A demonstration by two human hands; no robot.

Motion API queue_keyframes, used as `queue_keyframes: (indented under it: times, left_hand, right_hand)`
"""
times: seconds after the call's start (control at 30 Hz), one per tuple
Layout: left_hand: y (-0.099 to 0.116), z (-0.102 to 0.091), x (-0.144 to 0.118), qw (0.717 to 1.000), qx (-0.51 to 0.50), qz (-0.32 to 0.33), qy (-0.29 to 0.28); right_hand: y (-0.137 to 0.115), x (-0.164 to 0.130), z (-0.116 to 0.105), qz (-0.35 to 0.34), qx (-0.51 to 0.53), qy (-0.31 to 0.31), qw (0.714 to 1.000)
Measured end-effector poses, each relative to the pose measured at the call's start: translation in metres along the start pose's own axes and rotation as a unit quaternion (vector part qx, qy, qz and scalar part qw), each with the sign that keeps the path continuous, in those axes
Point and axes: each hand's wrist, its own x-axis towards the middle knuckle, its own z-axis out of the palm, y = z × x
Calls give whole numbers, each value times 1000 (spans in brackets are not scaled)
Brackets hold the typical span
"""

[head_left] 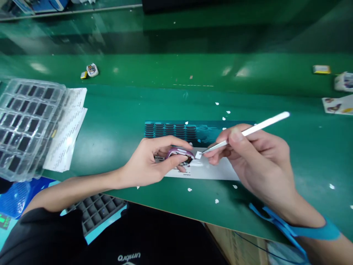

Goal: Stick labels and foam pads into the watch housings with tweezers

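Note:
My left hand point(154, 158) is closed around a small purple-rimmed electronic device point(180, 151), its inner parts showing under my thumb. White tweezers point(256, 128) are pinched in my right hand point(259, 162), slanting down to the left. At their tips is a small white sticker point(198, 155), just right of the device and apart from it as far as I can see. Beneath both hands lies a white label sheet point(215, 171) with small print. Behind it is a teal sheet point(204, 129) carrying rows of dark strips, partly hidden by my fingers.
On the left, clear compartment trays point(30, 125) of dark parts sit over white printed sheets point(64, 147). Small white scraps point(217, 201) dot the green bench point(116, 121). A yellow battery point(321, 69) and white device point(344, 81) lie far right. A blue strap point(317, 232) rings my right wrist.

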Motion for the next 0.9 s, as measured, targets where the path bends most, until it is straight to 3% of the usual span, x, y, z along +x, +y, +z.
queue_keyframes:
  times: [0.17,0.3,0.5,0.9]
  left_hand:
    - [-9,1,-4,996,-51,-15,-65]
    - [-11,3,-8,998,-28,11,-61]
    - [-11,6,-9,998,-26,16,-53]
    - [-10,7,-9,999,-10,15,-40]
  right_hand:
    - [2,-5,10,-18,-6,-25,999]
    - [2,-7,13,-40,-16,-47,998]
    - [7,-10,14,-72,-59,1,996]
    - [6,-10,16,-54,-100,-7,993]
